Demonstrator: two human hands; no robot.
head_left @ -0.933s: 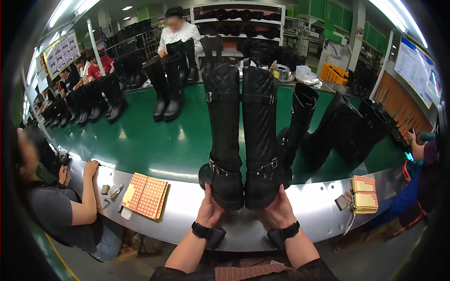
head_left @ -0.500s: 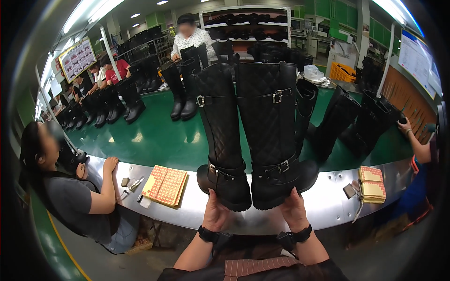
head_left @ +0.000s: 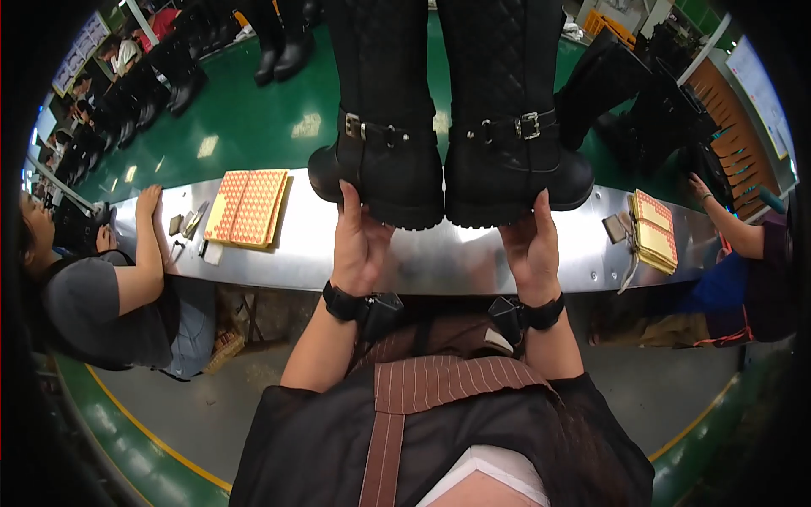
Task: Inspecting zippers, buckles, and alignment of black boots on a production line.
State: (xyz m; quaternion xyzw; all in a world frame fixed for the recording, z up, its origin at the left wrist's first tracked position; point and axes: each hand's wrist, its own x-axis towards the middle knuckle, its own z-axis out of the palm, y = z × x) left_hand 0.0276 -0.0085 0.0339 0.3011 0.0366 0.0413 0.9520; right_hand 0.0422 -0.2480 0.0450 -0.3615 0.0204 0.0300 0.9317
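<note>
Two tall black quilted boots stand upright side by side in my hands above the metal table edge, their heels close together and toes pointing outward. My left hand (head_left: pixel 361 247) grips the left boot (head_left: pixel 384 160) from below, thumb on its side and fingers under the sole. In the same way my right hand (head_left: pixel 532 249) holds the right boot (head_left: pixel 503 160). Each boot has a buckled ankle strap with metal studs. The upper shafts run out of the picture at the top. A black band sits on each of my wrists.
A green tabletop (head_left: pixel 253 127) with a metal edge (head_left: pixel 312 245) runs before me. Sticker sheets (head_left: pixel 247 207) lie left, another stack (head_left: pixel 653 232) right. More black boots (head_left: pixel 667 110) stand at the right. Co-workers are at the left (head_left: pixel 101 296) and right (head_left: pixel 743 245).
The view has tipped downward, so boots, hands and table appear higher and more of my apron shows. Both hands still hold the boots, whose toes now point more squarely outward.
</note>
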